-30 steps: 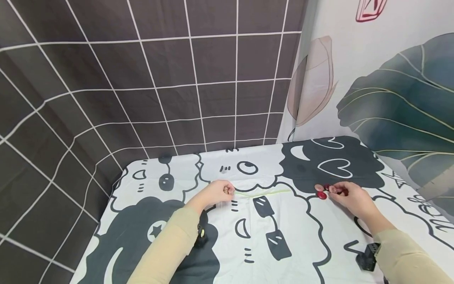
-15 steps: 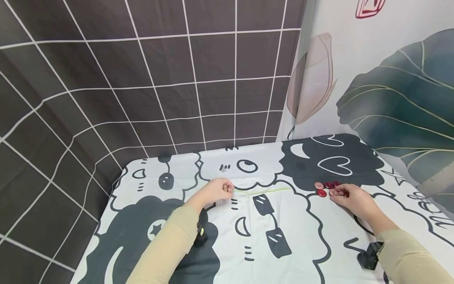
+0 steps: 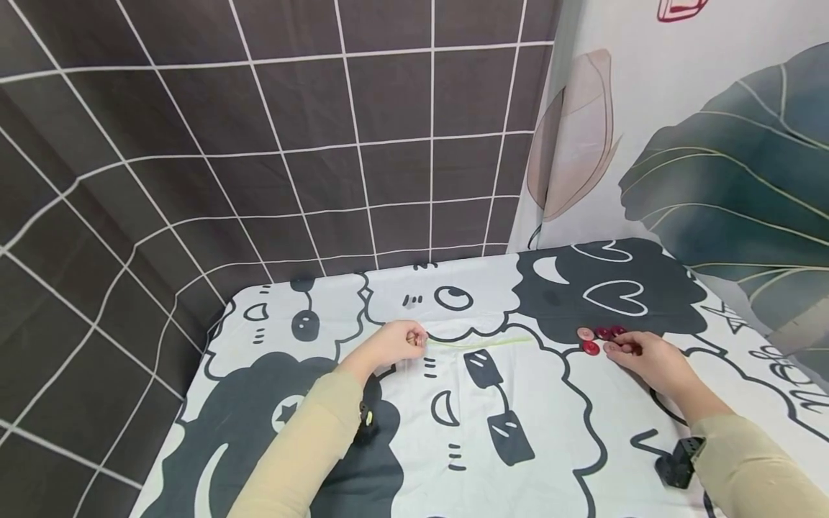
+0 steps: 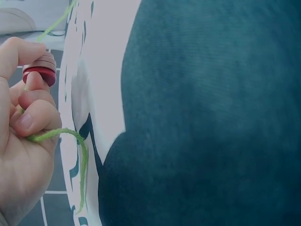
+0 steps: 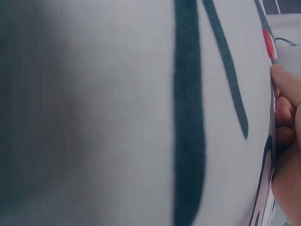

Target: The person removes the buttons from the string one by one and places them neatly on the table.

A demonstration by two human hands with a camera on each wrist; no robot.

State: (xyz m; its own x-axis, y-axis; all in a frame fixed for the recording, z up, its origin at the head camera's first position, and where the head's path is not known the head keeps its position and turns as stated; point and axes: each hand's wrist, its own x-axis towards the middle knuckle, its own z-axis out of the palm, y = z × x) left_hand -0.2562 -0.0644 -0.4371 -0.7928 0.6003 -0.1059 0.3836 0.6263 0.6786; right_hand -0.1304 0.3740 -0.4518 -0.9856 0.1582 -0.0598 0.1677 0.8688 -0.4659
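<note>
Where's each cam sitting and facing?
Head: worn on the head, forward and down over the cartoon-print cloth and buttons; left hand, right hand and sleeves show.
Left wrist: on that wrist, toward the fingers; left hand at left edge, holding stacked buttons and green cord.
Right wrist: on that wrist, close over the cloth; right hand cropped at right edge.
Shared, head and left wrist: left hand, green cord.

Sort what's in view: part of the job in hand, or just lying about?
In the job, judging by the hands:
stacked discs pinched in the left hand
green cord running from that hand
loose discs beside the right hand

Probably just around:
black device by the right sleeve
patterned cloth underneath
grid-print hanging behind
</note>
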